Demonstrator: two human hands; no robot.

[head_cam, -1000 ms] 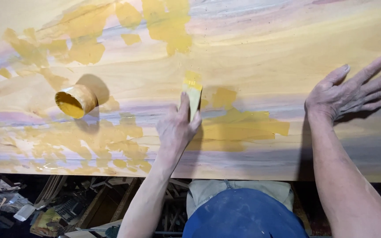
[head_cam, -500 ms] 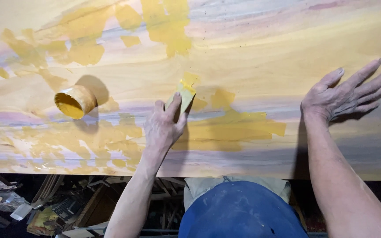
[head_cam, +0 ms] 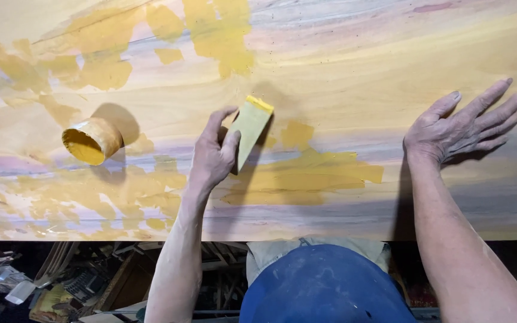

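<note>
Scraper (head_cam: 249, 128) in left hand (head_cam: 210, 158), mid-slab (head_cam: 390, 48).

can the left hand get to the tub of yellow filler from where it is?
Probably yes. The left hand holds the scraper, and the tub lies on its side just to its left on the slab. Nothing stands between them, only smeared filler, though the hand is occupied.

Cluttered scrap wood (head_cam: 61, 281) and debris in the dark below.
</note>
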